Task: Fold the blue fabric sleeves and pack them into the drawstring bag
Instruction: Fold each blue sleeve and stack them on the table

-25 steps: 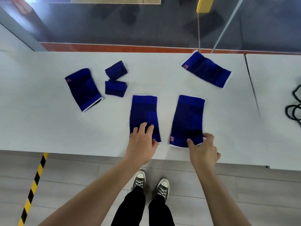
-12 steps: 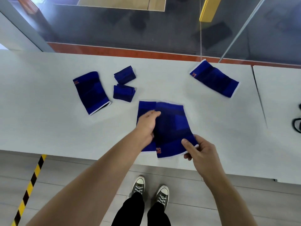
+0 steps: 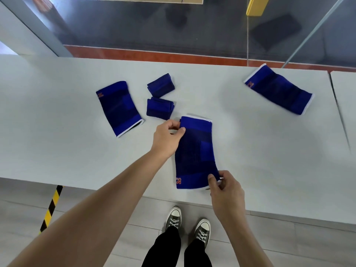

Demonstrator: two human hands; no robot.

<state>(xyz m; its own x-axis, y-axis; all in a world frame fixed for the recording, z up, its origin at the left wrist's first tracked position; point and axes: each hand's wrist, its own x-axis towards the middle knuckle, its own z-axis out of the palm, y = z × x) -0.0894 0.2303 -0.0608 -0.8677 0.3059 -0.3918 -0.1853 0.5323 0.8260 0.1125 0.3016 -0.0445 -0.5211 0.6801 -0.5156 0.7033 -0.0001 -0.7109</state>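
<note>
while both hands pinch the stacked sleeves point(image 3: 194, 151), the white table point(image 3: 57, 151) fronts a glass wall point(image 3: 173, 26).

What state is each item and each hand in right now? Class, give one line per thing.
Stacked sleeves: flat on the table, one on the other, held at two corners.
Left hand: pinches the far left corner.
Right hand: pinches the near right corner.
Left sleeve: unfolded, flat.
Far right sleeve: unfolded, flat.
Two small bundles: folded.
</note>
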